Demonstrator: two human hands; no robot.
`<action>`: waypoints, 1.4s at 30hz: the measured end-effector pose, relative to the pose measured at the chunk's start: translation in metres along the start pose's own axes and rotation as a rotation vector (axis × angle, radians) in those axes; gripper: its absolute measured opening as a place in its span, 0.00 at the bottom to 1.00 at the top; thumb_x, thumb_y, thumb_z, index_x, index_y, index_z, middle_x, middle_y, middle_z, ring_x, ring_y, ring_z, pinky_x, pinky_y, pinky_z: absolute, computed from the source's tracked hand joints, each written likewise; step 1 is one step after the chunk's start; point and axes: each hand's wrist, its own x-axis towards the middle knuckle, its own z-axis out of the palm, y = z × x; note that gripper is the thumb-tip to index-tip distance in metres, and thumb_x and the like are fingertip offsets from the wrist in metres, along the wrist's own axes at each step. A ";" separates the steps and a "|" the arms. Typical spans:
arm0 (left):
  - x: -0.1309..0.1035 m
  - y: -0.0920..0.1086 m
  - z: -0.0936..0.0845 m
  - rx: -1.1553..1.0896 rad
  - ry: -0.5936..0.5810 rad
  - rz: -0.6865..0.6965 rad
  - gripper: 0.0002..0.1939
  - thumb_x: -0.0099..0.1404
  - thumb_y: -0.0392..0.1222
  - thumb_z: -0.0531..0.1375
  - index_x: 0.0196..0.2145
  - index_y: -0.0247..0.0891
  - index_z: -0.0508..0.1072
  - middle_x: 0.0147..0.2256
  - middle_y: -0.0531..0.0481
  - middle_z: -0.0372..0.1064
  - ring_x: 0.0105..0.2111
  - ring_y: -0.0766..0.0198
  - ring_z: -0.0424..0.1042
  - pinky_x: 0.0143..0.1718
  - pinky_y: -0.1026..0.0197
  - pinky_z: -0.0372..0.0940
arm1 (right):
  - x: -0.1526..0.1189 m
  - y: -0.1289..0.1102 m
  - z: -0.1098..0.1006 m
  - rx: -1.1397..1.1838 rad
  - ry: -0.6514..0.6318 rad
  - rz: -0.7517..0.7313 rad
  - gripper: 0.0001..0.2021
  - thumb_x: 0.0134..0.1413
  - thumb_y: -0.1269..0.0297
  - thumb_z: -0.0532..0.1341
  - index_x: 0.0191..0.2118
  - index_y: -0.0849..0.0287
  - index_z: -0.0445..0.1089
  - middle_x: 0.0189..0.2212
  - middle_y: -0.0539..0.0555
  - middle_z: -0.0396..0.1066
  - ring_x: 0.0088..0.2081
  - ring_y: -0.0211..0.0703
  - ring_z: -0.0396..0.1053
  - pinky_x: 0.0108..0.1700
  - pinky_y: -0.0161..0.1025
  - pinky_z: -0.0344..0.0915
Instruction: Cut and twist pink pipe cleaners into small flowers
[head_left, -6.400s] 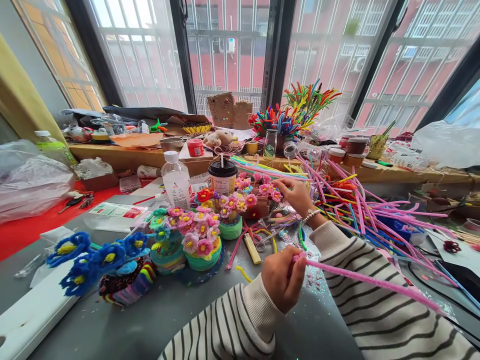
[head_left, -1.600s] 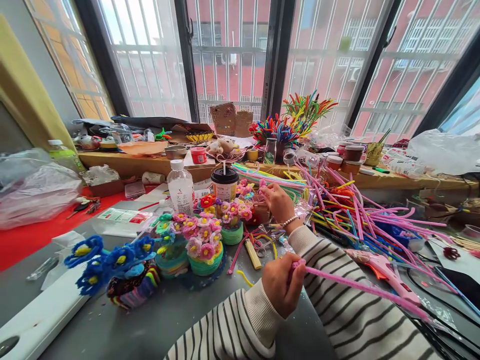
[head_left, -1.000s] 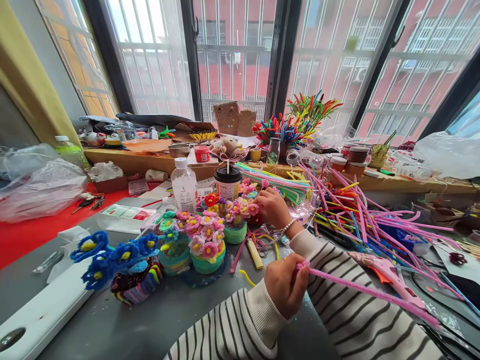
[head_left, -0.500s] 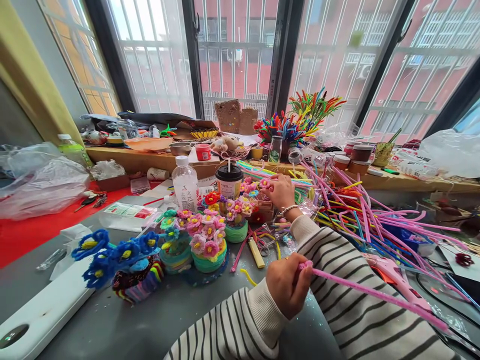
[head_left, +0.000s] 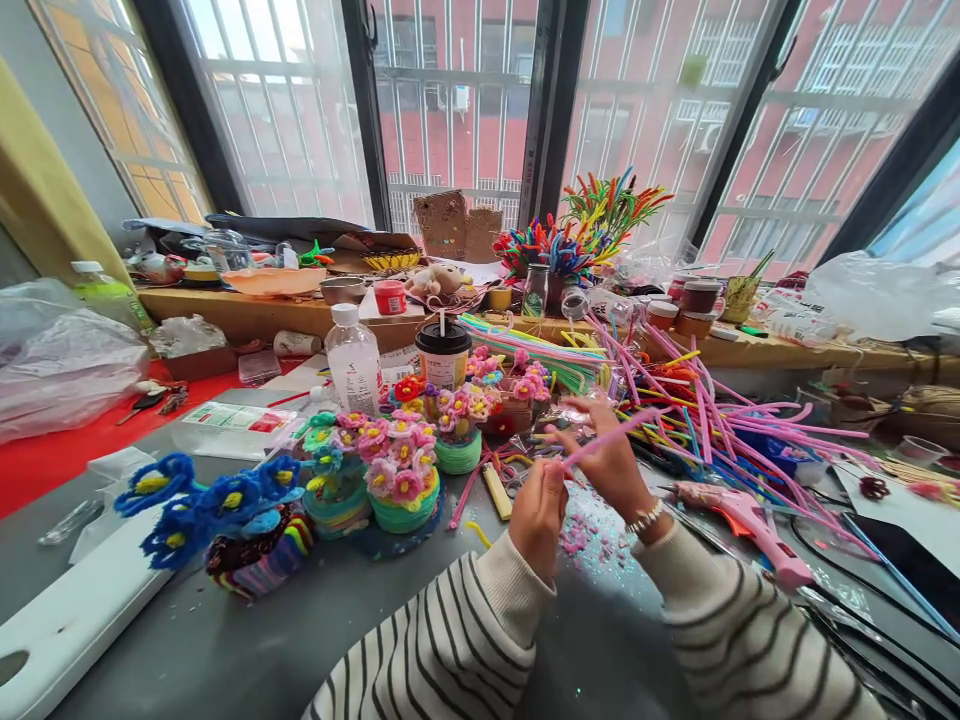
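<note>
My left hand (head_left: 538, 515) is closed in a pinch on the near end of a pink pipe cleaner (head_left: 621, 430), which slants up to the right. Just behind it, my right hand (head_left: 609, 465), wearing a beaded bracelet, has its fingers spread. The pipe cleaner passes across that palm, and I see no grip on it there. Pink pipe-cleaner flowers (head_left: 531, 382) sit at a small brown box (head_left: 506, 418) beyond the hands. Left of them stand pots of pink flowers (head_left: 390, 460) and blue flowers (head_left: 232, 500). Pink bits (head_left: 592, 540) lie scattered below my right hand.
Loose pipe cleaners (head_left: 720, 420) spread over the right side. A pink glue gun (head_left: 750, 520) lies near my right sleeve, with cables and a phone (head_left: 907, 575) beyond. A lidded cup (head_left: 442, 355) and a plastic bottle (head_left: 354, 360) stand behind the flowers. A yellow lighter (head_left: 496, 490) lies nearby.
My right hand has left the pink flowers by the brown box and come back beside my left hand. The pipe cleaner in my left hand has swung from pointing down-right to up-right.
</note>
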 end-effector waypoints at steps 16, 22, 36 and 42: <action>0.004 0.008 0.001 0.175 -0.526 -0.263 0.21 0.52 0.56 0.50 0.26 0.32 0.64 0.13 0.61 0.51 0.09 0.78 0.48 0.10 0.71 0.43 | -0.067 -0.014 -0.031 0.561 0.028 0.463 0.10 0.42 0.58 0.58 0.27 0.59 0.68 0.23 0.49 0.66 0.26 0.38 0.63 0.31 0.35 0.61; 0.005 0.007 0.001 0.246 -0.456 -0.138 0.17 0.50 0.49 0.57 0.32 0.32 0.64 0.19 0.56 0.62 0.14 0.75 0.58 0.16 0.70 0.54 | -0.066 0.000 -0.040 0.555 0.189 0.541 0.10 0.42 0.57 0.58 0.28 0.59 0.69 0.21 0.48 0.65 0.24 0.35 0.60 0.30 0.34 0.58; 0.008 0.007 -0.002 0.068 -0.239 -0.090 0.17 0.46 0.41 0.61 0.35 0.33 0.71 0.28 0.49 0.68 0.25 0.69 0.66 0.31 0.65 0.62 | -0.065 0.003 -0.045 0.579 0.312 0.558 0.11 0.40 0.57 0.59 0.28 0.59 0.69 0.22 0.50 0.67 0.26 0.37 0.62 0.32 0.37 0.59; 0.008 0.011 -0.001 0.011 -0.116 -0.052 0.13 0.43 0.40 0.63 0.29 0.33 0.72 0.25 0.51 0.69 0.25 0.69 0.67 0.31 0.65 0.63 | -0.063 0.006 -0.045 0.665 0.345 0.609 0.12 0.38 0.57 0.60 0.28 0.60 0.70 0.23 0.50 0.69 0.26 0.37 0.63 0.32 0.38 0.61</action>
